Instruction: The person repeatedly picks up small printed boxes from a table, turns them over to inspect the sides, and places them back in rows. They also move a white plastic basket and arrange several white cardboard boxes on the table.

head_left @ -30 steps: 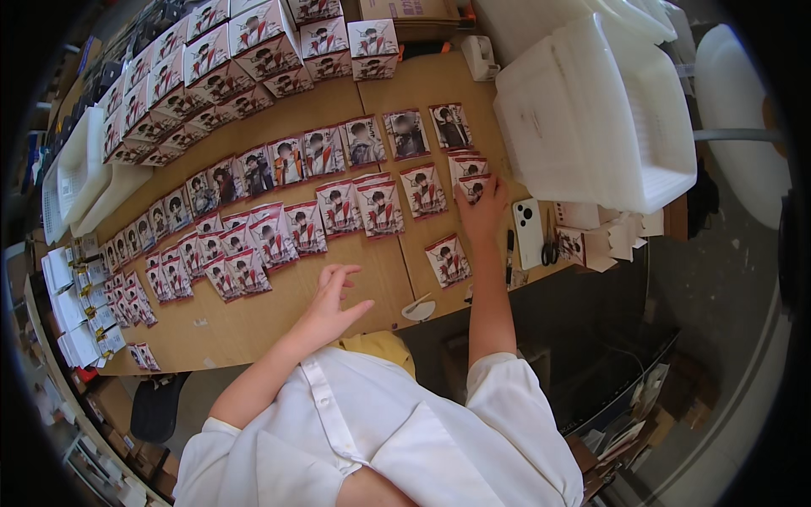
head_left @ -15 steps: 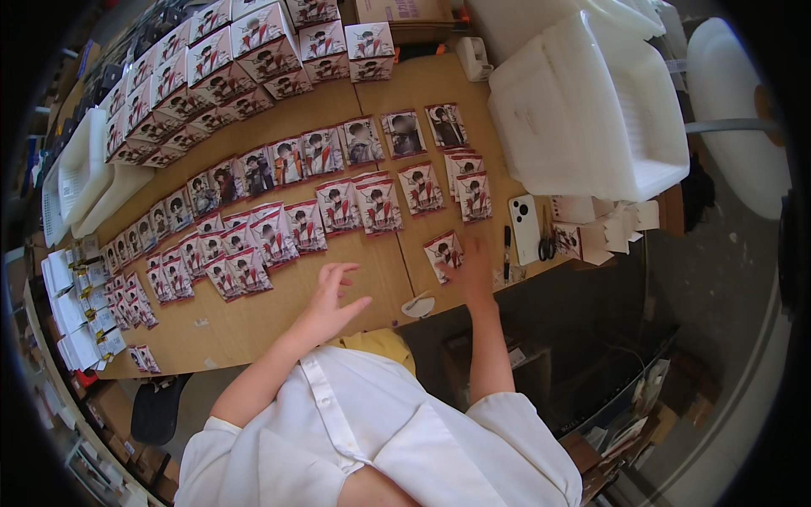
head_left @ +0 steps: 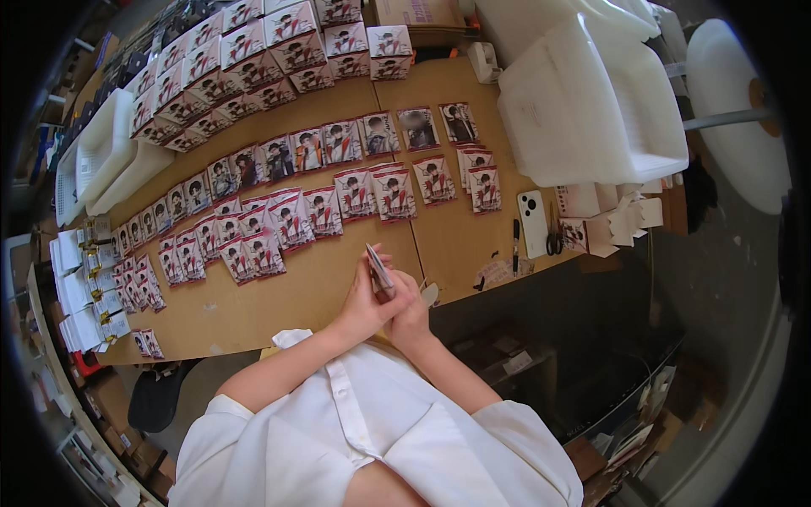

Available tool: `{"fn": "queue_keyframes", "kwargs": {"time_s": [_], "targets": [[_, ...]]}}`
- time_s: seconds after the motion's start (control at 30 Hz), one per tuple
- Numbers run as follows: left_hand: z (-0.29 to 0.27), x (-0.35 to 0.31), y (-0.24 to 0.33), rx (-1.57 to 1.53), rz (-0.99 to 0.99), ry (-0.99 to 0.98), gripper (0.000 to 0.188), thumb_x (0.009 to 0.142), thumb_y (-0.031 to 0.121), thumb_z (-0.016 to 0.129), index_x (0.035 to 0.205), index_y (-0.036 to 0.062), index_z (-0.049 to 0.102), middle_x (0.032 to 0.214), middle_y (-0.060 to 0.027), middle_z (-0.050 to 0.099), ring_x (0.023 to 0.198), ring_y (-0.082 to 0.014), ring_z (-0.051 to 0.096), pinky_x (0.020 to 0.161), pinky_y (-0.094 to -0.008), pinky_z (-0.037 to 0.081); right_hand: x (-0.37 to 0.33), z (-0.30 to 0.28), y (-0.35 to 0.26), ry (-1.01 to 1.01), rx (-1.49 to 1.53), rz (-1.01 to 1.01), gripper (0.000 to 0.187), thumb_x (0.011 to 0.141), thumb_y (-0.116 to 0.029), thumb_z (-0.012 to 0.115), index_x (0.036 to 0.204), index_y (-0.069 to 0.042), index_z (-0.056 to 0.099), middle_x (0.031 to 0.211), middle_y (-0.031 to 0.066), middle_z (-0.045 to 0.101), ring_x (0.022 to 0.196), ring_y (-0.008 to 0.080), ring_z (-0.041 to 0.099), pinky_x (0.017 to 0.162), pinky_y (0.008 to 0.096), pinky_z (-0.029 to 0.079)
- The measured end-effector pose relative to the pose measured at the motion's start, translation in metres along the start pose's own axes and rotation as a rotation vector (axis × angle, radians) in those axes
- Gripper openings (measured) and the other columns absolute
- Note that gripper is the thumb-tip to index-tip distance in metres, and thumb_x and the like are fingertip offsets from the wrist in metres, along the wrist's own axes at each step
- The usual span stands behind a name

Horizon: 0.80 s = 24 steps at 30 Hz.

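Note:
Close to the table's front edge, my two hands meet around a small red-edged card packet (head_left: 379, 272), which stands up nearly edge-on. My left hand (head_left: 361, 302) grips it from the left with closed fingers. Pressed against it from the right is my right hand (head_left: 410, 311), its fingers curled and partly hidden. How many packets are between the hands cannot be made out. Beyond them lie rows of similar packets, among them an overlapping pair (head_left: 394, 194) and a single packet (head_left: 435, 180). A farther row shows different figures, such as an orange-jacketed one (head_left: 308, 149).
Stacked printed boxes (head_left: 245, 46) fill the far left. White plastic bins (head_left: 549, 110) stand at the right, near a white phone (head_left: 532, 222), scissors (head_left: 554, 240) and a black pen (head_left: 515, 236). White cartons (head_left: 78, 291) line the left end.
The packet that lay by my right hand is lifted off the table and now sits between both hands. My right hand moved left and my left hand closed on the packet.

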<state>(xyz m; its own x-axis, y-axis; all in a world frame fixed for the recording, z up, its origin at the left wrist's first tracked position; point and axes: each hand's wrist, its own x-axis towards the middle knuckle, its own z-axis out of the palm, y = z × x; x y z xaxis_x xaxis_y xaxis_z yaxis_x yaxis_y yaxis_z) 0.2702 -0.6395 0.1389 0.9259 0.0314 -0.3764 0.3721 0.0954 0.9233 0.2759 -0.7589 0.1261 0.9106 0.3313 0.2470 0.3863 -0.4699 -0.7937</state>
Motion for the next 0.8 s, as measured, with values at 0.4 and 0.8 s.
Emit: {"fn": "queue_keyframes", "kwargs": {"time_s": [0.4, 0.8], "targets": [[-0.057, 0.000, 0.037, 0.662, 0.655, 0.184, 0.062, 0.053, 0.013, 0.088, 0.105, 0.0065, 0.055, 0.102, -0.0114, 0.057, 0.101, -0.0332, 0.055, 0.088, -0.0425, 0.048, 0.047, -0.046, -0.052, -0.053, 0.209, -0.023, 0.020, 0.076, 0.003, 0.072, 0.094, -0.003, 0.070, 0.094, 0.0090, 0.054, 0.082, 0.0204, 0.057, 0.067, 0.0295, 0.049], [-0.061, -0.013, 0.030, 0.929, 0.682, 0.212, 0.066, 0.052, 0.010, 0.085, 0.111, 0.0057, 0.055, 0.110, -0.0132, 0.055, 0.107, -0.0361, 0.053, 0.093, -0.0452, 0.047, 0.040, -0.020, -0.048, -0.164, 0.279, 0.196, 0.011, 0.077, 0.001, 0.071, 0.088, 0.003, 0.070, 0.100, 0.0120, 0.057, 0.086, 0.0228, 0.062, 0.075, 0.0307, 0.052]]}}
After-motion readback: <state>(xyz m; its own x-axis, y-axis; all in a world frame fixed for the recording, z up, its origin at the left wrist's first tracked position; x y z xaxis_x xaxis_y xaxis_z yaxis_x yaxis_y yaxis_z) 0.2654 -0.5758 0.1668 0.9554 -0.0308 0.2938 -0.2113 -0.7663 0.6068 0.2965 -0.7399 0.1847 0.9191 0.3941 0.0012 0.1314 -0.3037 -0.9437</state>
